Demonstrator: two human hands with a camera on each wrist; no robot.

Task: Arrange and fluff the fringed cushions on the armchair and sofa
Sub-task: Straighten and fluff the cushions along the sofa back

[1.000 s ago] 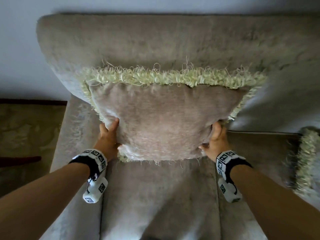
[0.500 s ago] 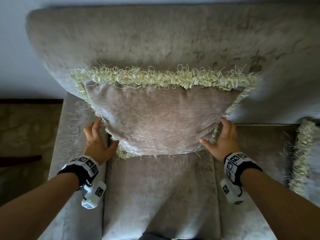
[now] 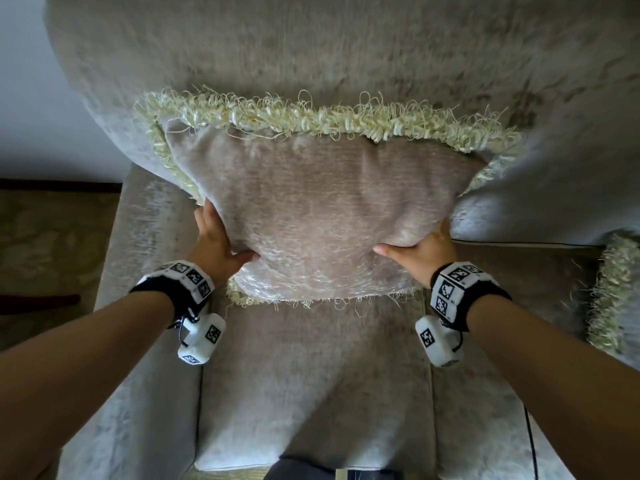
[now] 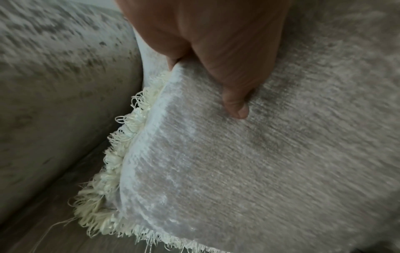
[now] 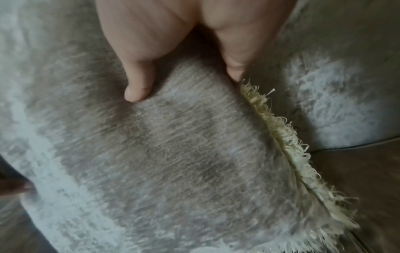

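Observation:
A beige velvet cushion (image 3: 318,209) with cream fringe leans against the backrest of a beige sofa (image 3: 311,57), its lower edge on the seat. My left hand (image 3: 218,244) grips its lower left side, thumb on the front face, fingers behind. My right hand (image 3: 422,249) grips the lower right side the same way. In the left wrist view the thumb (image 4: 236,95) presses into the cushion (image 4: 259,162) by the fringe. In the right wrist view the thumb (image 5: 138,85) lies on the cushion (image 5: 173,145) front and the fingers (image 5: 236,68) go behind its fringed edge.
A second fringed cushion (image 3: 616,299) shows at the right edge on the sofa seat. The sofa's left armrest (image 3: 138,271) stands beside my left wrist. A patterned carpet (image 3: 52,244) and a white wall (image 3: 31,98) lie to the left.
Both hands, which half a second ago lay beside the cushion's lower corners, have moved inward and squeeze its sides. The cushion now bulges between them.

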